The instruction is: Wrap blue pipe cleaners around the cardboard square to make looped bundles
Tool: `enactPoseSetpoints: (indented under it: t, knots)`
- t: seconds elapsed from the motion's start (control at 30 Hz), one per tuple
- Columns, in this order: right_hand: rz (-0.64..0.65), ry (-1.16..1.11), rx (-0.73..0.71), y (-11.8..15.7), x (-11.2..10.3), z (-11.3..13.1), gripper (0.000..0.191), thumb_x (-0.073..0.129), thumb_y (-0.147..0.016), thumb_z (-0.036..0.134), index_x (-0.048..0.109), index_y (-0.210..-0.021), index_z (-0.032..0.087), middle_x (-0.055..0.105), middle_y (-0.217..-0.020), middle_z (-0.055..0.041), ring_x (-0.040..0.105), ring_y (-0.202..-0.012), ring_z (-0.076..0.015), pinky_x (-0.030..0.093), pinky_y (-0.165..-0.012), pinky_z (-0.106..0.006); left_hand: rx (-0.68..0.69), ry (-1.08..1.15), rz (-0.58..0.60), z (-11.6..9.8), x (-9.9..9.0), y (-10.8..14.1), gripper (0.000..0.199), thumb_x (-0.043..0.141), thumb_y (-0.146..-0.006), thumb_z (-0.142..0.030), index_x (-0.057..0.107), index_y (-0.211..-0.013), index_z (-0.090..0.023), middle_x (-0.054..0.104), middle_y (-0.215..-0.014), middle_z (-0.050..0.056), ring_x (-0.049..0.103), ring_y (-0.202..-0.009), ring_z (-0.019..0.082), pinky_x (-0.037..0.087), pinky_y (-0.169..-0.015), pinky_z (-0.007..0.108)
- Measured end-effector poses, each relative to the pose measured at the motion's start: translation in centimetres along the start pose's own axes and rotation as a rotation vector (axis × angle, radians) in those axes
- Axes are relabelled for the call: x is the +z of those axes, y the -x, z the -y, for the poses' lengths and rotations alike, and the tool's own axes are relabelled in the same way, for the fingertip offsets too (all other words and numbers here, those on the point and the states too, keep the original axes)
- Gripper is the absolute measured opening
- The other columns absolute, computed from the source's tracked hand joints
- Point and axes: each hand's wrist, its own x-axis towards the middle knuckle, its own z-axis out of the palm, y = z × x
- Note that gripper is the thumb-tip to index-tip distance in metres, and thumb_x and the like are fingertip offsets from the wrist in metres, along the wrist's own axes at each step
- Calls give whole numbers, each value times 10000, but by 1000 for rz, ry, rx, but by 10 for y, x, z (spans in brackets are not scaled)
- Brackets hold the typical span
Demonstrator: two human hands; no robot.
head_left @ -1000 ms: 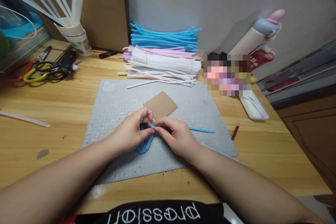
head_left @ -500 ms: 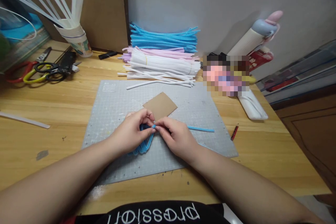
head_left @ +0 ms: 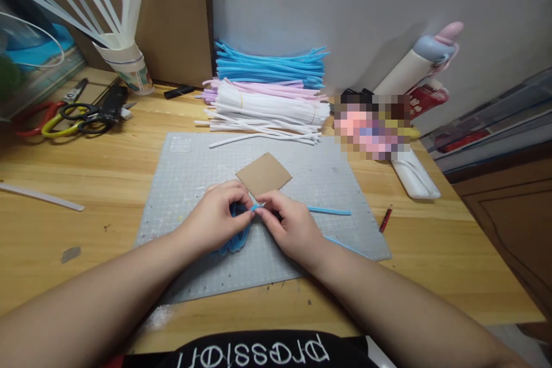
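Over the grey cutting mat (head_left: 172, 184), my left hand (head_left: 219, 213) is closed on a looped bunch of blue pipe cleaners (head_left: 236, 240), much of it hidden under my palm and fingers. My right hand (head_left: 291, 224) pinches a blue strand right beside my left fingertips, and the two hands almost touch. A straight blue pipe cleaner (head_left: 330, 211) sticks out to the right from behind my right hand. Another blue length (head_left: 345, 245) shows beyond my right wrist. Just past my fingers lies a square of brown cardboard (head_left: 264, 173).
Behind the mat lie bundles of blue pipe cleaners (head_left: 271, 66) and white pipe cleaners (head_left: 271, 100). Scissors (head_left: 86, 118) and a paper cup (head_left: 125, 66) of translucent sticks stand at left. A white case (head_left: 414, 175), a bottle (head_left: 403, 66) and a short red pencil (head_left: 386, 219) are at right.
Both hands stay in nearly the same place. My fingertips have shifted slightly at the pinch point, where a bit more blue strand shows between them. The view has moved slightly.
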Motion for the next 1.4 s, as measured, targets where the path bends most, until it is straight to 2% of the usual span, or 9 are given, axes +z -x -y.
enactPoseSetpoints:
  t: [0.2,0.5,0.8,1.1,1.2,1.3,1.4]
  knots:
    - [23,30,-50,-1,-2,1,116,514,-905,201,618,-956,198,684,-854,-20,618,-776,-139,442,-697,-249,-11,0,-4,0,0,1,72,623,-758,-163,626,-689,-186,640,-785,11,591,-766,160,445,-720,310]
    - [55,106,-6,-3,0,3,104,487,-898,190,589,-901,174,650,-783,-29,579,-696,-147,411,-637,-261,-27,-16,1,-3,-1,0,97,631,-760,-184,624,-663,-186,649,-777,14,602,-766,166,458,-727,315]
    - [87,-51,69,-5,-6,4,94,488,-905,198,582,-904,193,658,-800,-9,583,-723,-130,413,-667,-248,-40,-19,8,-5,-2,-1,87,614,-766,-191,626,-681,-183,645,-779,17,599,-760,164,452,-718,310]
    - [87,26,67,-6,-4,5,69,488,-878,200,556,-864,194,606,-727,8,521,-636,-122,366,-595,-242,-36,-56,35,-7,-2,-1,29,600,-768,-200,614,-747,-185,638,-814,21,587,-821,184,440,-772,328]
    - [93,-34,78,-7,-6,5,82,482,-896,222,556,-877,194,625,-775,-4,538,-674,-126,384,-623,-245,-62,7,45,-7,-5,-1,76,574,-794,-239,625,-781,-183,639,-818,27,586,-826,191,445,-772,332]
    - [108,-57,107,-7,-6,4,86,478,-903,222,557,-886,194,630,-750,-4,544,-661,-127,388,-620,-246,-80,94,65,-6,-7,-1,136,521,-833,-251,633,-795,-182,647,-829,32,589,-829,189,450,-770,332]
    - [132,-75,113,-6,-7,3,90,458,-908,191,548,-902,199,630,-724,6,551,-649,-124,387,-620,-245,-106,90,71,-5,-7,-1,128,530,-840,-269,626,-823,-187,647,-834,30,582,-825,187,449,-757,327]
